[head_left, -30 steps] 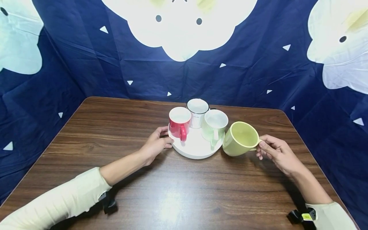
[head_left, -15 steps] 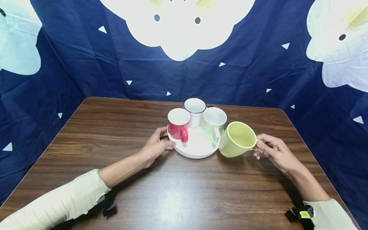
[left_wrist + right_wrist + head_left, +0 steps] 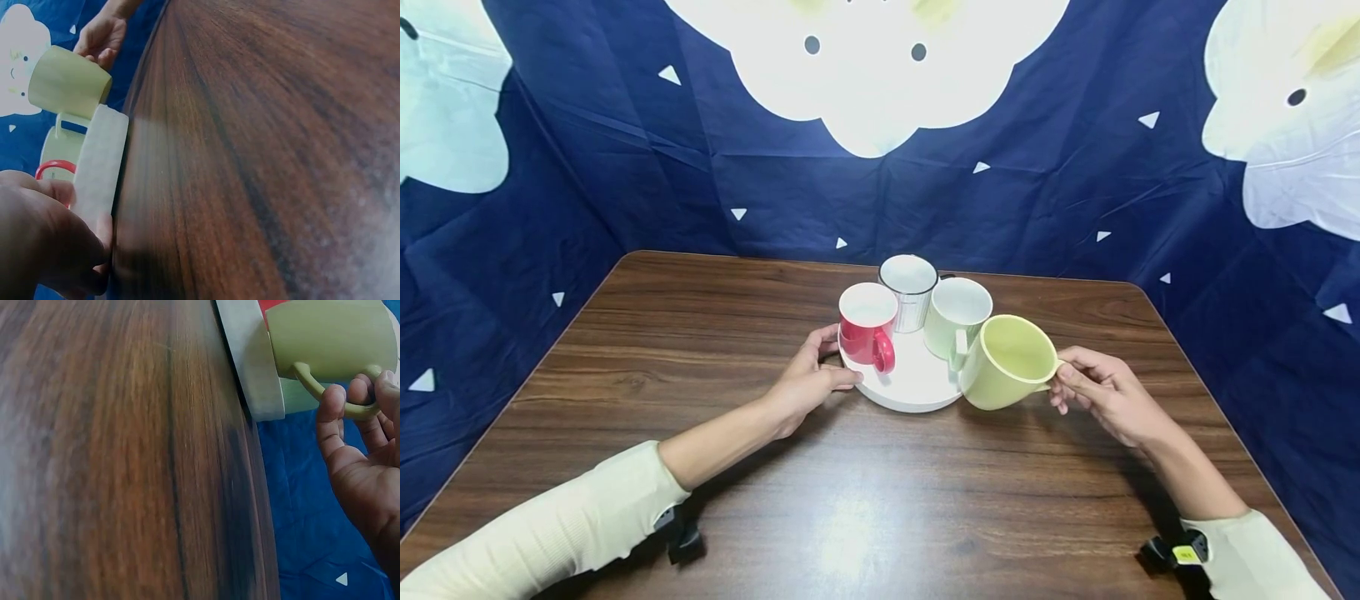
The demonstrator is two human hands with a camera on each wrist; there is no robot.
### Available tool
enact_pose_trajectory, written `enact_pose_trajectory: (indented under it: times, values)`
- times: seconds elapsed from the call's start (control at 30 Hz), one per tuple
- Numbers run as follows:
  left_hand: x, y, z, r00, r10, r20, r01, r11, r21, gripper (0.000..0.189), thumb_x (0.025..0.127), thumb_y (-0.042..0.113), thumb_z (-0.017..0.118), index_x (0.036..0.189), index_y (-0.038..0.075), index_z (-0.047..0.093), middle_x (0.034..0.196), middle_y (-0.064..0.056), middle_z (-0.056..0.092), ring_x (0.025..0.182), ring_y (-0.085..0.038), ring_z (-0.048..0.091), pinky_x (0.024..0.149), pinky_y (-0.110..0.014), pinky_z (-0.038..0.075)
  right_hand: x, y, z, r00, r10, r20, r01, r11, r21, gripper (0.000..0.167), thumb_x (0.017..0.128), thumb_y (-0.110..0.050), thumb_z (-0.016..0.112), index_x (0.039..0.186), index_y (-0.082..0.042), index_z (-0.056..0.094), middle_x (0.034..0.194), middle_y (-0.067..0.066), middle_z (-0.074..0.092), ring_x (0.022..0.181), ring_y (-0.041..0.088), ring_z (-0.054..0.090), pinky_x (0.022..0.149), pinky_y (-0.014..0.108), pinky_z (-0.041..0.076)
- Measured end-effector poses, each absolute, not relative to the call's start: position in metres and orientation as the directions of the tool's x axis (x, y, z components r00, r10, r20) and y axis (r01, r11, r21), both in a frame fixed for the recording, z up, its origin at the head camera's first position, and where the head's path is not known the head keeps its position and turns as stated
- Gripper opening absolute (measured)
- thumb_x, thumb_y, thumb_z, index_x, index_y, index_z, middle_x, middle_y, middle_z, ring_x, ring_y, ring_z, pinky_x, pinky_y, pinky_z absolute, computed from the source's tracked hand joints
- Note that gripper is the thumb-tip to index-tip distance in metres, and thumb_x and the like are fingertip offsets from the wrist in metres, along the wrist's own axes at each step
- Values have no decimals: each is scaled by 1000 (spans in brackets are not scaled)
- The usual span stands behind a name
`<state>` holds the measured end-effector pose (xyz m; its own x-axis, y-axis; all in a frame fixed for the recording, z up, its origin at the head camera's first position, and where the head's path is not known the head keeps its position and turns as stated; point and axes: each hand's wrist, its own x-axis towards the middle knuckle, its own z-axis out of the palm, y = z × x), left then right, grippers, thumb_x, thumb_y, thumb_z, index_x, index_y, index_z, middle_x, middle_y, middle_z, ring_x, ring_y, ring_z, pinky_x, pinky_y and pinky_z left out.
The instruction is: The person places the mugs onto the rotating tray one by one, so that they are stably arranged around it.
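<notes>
My left hand (image 3: 805,383) holds the left edge of a round white tray (image 3: 908,398), thumb over the rim. On the tray stand a red mug (image 3: 859,340), a white mug (image 3: 912,307) with a black rim, and a pale green mug (image 3: 942,335). By its handle, my right hand (image 3: 1105,396) pinches a yellow-green mug (image 3: 996,385), slightly tilted, at the tray's right edge. In the right wrist view, thumb and fingers close round that mug's handle (image 3: 310,382). The left wrist view has the yellow-green mug (image 3: 65,81) above the tray wall (image 3: 103,159).
The brown wooden table (image 3: 850,492) extends around the tray and in front of it. A dark blue curtain (image 3: 647,183) with white cloud shapes hangs behind the table and along its sides.
My right hand has brought the yellow-green mug left, over the tray's right edge. My left thumb has moved further over the rim. The white mug sits slightly further left.
</notes>
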<state>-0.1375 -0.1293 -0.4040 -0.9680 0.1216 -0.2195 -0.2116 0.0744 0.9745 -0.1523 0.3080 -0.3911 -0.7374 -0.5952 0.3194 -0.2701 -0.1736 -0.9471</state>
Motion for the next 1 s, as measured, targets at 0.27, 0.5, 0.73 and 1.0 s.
enact_pose_trajectory:
  times: [0.27, 0.5, 0.73, 1.0]
  values:
    - [-138, -130, -404, -965, 129, -227, -219, 72, 973, 92, 97, -3, 77, 175, 5, 27, 168, -25, 37, 110, -19, 71, 95, -25, 65, -155, 297, -390, -742, -596, 308, -270, -154, -950, 37, 116, 10, 42, 129, -5, 73, 103, -2, 74, 89, 9, 74, 73, 26, 63]
    - [-138, -129, -405, -966, 121, -230, -222, 72, 972, 91, 97, -3, 78, 174, 6, 29, 168, -25, 38, 115, -21, 71, 99, -30, 67, -157, 288, -390, -757, -593, 274, -231, -150, -961, 36, 116, 12, 43, 126, -5, 73, 102, 2, 75, 89, 9, 76, 71, 27, 63]
    - [-138, -129, -406, -965, 116, -234, -227, 66, 972, 90, 98, -3, 78, 174, 6, 30, 167, -25, 38, 115, -21, 71, 101, -31, 67, -160, 280, -390, -736, -605, 302, -244, -179, -953, 36, 115, 11, 44, 128, -4, 74, 104, 1, 76, 90, 10, 76, 73, 28, 64]
    - [-138, -130, -407, -965, 119, -232, -227, 60, 972, 90, 98, -3, 77, 174, 6, 29, 167, -24, 37, 115, -20, 71, 97, -27, 66, -162, 268, -386, -750, -600, 278, -247, -136, -959, 35, 116, 8, 47, 126, -9, 76, 102, -1, 76, 88, 9, 75, 73, 28, 64]
